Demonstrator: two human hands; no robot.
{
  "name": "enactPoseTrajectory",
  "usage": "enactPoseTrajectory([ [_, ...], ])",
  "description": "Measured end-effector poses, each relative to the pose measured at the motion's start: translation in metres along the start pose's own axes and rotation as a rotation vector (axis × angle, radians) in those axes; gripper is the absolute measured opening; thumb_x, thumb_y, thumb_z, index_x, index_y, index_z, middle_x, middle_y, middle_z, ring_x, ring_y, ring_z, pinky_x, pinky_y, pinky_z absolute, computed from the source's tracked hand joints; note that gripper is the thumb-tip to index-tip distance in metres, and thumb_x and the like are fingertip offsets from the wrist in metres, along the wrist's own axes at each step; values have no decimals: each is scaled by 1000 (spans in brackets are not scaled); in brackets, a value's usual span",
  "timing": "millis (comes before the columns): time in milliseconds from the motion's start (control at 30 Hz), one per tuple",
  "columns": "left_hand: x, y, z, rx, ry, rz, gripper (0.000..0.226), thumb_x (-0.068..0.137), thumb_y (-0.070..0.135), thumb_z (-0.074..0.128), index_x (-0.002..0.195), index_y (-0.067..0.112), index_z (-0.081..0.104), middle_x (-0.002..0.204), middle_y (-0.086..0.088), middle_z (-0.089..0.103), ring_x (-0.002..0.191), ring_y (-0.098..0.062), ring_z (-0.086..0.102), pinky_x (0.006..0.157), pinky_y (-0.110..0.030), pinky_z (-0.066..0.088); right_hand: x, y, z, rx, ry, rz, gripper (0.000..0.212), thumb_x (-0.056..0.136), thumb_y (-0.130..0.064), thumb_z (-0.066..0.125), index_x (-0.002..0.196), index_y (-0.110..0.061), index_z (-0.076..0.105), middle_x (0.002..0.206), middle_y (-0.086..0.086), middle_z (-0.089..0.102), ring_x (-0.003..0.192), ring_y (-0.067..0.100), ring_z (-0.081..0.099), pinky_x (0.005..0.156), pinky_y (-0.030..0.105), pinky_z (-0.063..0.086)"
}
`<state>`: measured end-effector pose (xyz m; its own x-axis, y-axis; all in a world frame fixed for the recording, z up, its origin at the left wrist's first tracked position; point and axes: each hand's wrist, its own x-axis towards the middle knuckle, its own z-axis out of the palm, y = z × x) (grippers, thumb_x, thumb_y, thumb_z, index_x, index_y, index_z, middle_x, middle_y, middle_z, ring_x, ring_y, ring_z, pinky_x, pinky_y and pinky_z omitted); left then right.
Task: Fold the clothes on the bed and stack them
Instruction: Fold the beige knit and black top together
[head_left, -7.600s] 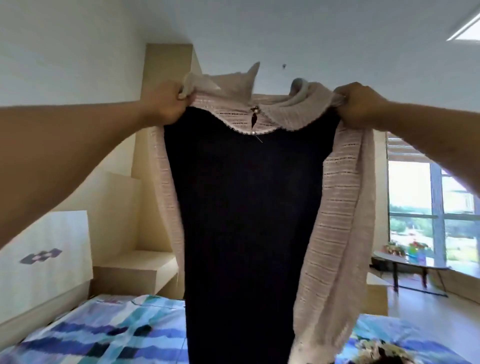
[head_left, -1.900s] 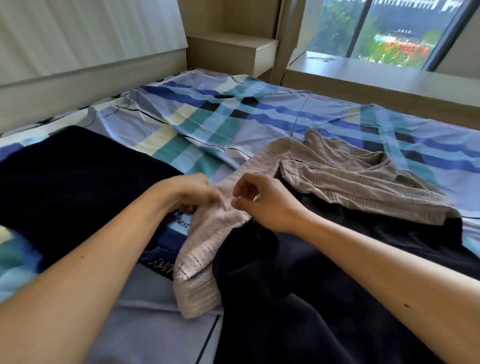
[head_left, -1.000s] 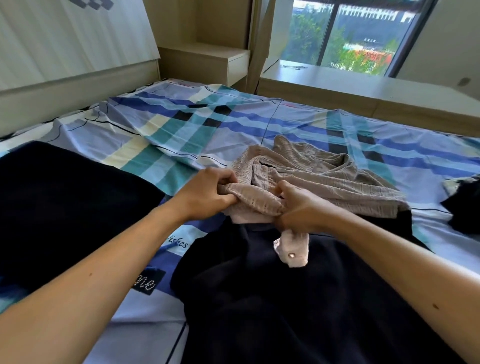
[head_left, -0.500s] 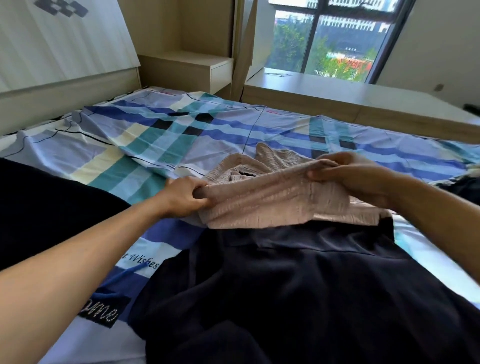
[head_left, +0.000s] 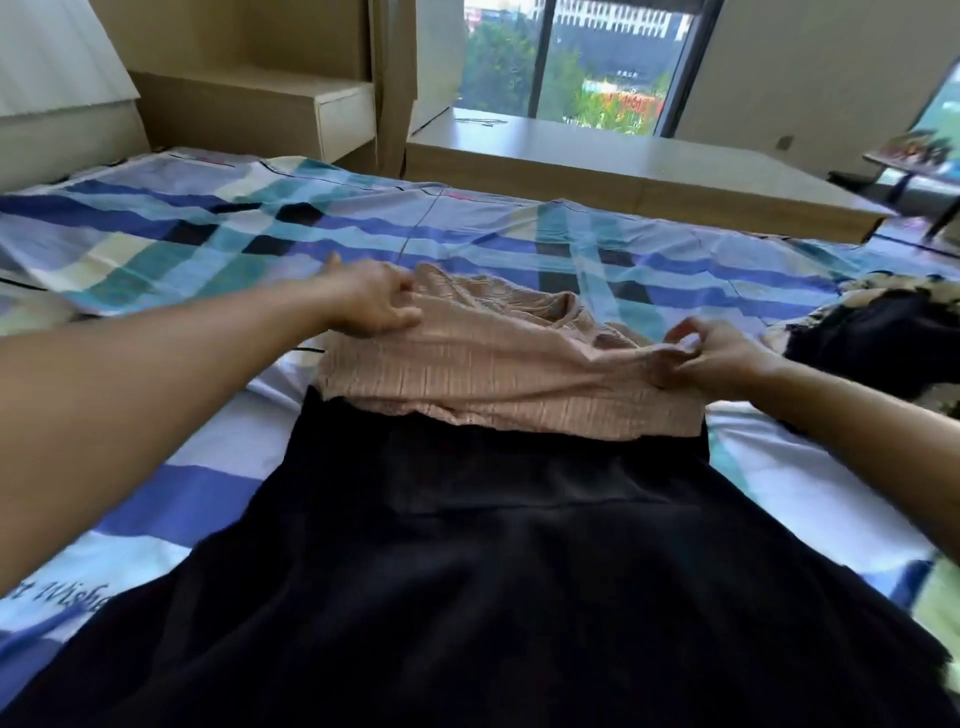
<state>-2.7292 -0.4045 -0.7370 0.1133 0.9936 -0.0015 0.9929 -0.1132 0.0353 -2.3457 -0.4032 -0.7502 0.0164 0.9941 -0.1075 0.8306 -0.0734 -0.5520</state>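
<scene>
A black dress (head_left: 488, 561) with a pink knitted top part (head_left: 498, 374) lies flat along the bed (head_left: 218, 244), skirt toward me. The pink sleeves are folded across the chest in a band. My left hand (head_left: 371, 304) rests on the band's left end, fingers spread and pressing the fabric. At the right end my right hand (head_left: 714, 353) pinches a fold of the pink knit.
A dark garment with patterned trim (head_left: 883, 338) lies crumpled at the right of the bed. A wooden nightstand (head_left: 291, 111) and a low wooden ledge (head_left: 623, 161) under the window stand beyond the bed. A small table (head_left: 914, 166) is at far right.
My hands moved apart to the two ends of the pink band, laying the folded sleeves flat across the chest. The view shifted left, so the dress now lies centred.
</scene>
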Motion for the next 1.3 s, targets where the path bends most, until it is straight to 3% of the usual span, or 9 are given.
enactPoseTrajectory([
  [100, -1, 9, 41, 86, -172, 41, 51, 92, 55, 58, 128, 20, 56, 138, -7, 57, 129, -28, 50, 104, -39, 41, 14, 15, 21, -239, 66, 0, 62, 71, -19, 85, 125, -11, 55, 113, 16, 64, 105, 34, 60, 85, 36, 48],
  [233, 7, 1, 54, 101, -93, -11, 55, 83, 66, 60, 122, 28, 61, 136, -4, 57, 131, -27, 47, 108, -43, 37, 33, 4, 24, -304, 66, -118, 102, 64, -43, 89, 148, -16, 37, 144, 20, 45, 132, 35, 44, 110, 40, 39],
  [367, 33, -8, 55, 155, -122, -110, 118, 58, 79, 74, 153, 28, 26, 158, -14, 25, 146, -34, 19, 118, -45, 21, 56, -6, 27, -330, -200, -13, 152, 42, -69, 84, 161, -19, 3, 167, 11, 9, 152, 31, 15, 122, 36, 16],
  [467, 53, -15, 60, -29, -288, -100, 155, 44, 77, 82, 159, 22, -5, 167, -10, 3, 154, -28, 6, 125, -41, 13, 70, 1, 33, -294, -294, -7, 145, 56, -58, 88, 160, -17, -4, 166, 9, 17, 150, 27, 22, 119, 30, 21],
  [533, 59, -14, 58, -121, -330, -73, 160, 36, 73, 88, 160, 18, 2, 164, -3, 23, 148, -22, 29, 121, -35, 25, 74, 4, 39, -328, -263, -71, 132, 61, -53, 90, 159, -15, 10, 161, 8, 29, 144, 27, 33, 117, 31, 28],
  [667, 62, 8, 35, 3, -403, -43, 78, 58, 46, 92, 120, 14, 58, 120, -2, 65, 106, -22, 62, 96, -38, 52, 65, -6, 37, -246, -461, -108, 97, 32, -54, 93, 114, -10, 67, 113, 8, 74, 106, 29, 70, 94, 43, 56],
  [833, 69, 24, -7, 145, -348, -50, 20, 81, 23, 77, 93, 16, 62, 100, -7, 66, 89, -26, 61, 78, -36, 52, 57, -48, -4, -309, -549, 87, 39, 81, -18, 79, 114, -9, 61, 101, 15, 73, 88, 33, 72, 85, 46, 58],
  [1000, 105, 35, -71, 119, 448, -198, 35, 86, 19, 63, 119, 9, 61, 120, -18, 61, 116, -45, 58, 94, -50, 50, 97, -109, -60, -221, 433, -133, 42, 92, -39, 54, 116, -5, 57, 121, 26, 59, 112, 43, 59, 92, 45, 51],
  [1300, 73, 5, -75, 146, 485, 29, 35, 87, 19, 58, 121, 12, 57, 115, -27, 63, 109, -47, 59, 94, -52, 43, 74, -85, -58, -267, 437, -297, 51, 75, -33, 46, 116, -13, 68, 116, 24, 66, 113, 43, 61, 93, 46, 53],
])
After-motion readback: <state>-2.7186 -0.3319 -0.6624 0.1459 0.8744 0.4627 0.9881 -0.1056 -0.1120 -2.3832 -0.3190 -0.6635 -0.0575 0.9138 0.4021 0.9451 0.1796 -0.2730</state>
